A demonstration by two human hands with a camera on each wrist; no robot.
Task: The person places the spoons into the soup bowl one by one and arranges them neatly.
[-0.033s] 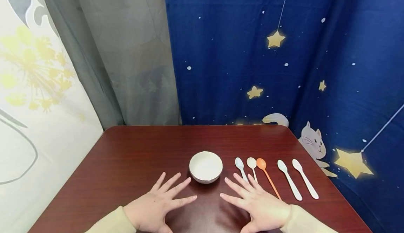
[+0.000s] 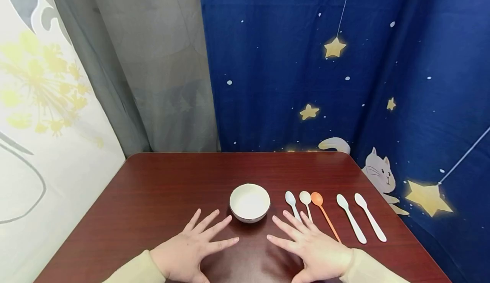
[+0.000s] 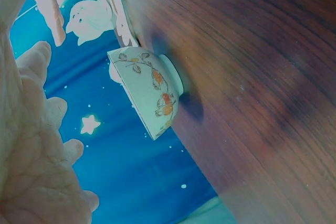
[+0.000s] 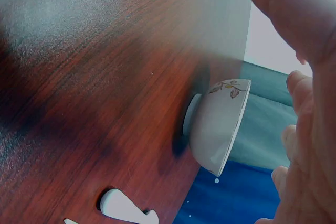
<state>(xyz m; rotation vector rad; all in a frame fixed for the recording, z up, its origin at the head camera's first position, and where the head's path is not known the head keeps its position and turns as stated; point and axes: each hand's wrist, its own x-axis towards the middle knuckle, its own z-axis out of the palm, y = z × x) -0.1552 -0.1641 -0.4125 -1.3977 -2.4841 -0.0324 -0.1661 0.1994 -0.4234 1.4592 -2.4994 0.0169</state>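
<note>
Both hands are held with fingers spread, palms down, above the near part of the table. My left hand (image 2: 189, 248) is to the lower left of a white bowl (image 2: 249, 203), apart from it. In the left wrist view the bowl (image 3: 149, 90) shows a painted branch with orange fruit. My right hand (image 2: 311, 247) is to the bowl's lower right and holds nothing. Its fingers partly cover the handles of a pale blue spoon (image 2: 290, 198) and a cream spoon (image 2: 305, 197). An orange spoon (image 2: 317, 199) lies just to their right.
Farther right lie a pale green spoon (image 2: 351, 218) and a white spoon (image 2: 370, 217), side by side. The dark red wooden table (image 2: 172, 181) has a blue starry curtain (image 2: 275, 70) and a grey curtain (image 2: 172, 70) behind it, and a white patterned cloth (image 2: 49, 147) on its left.
</note>
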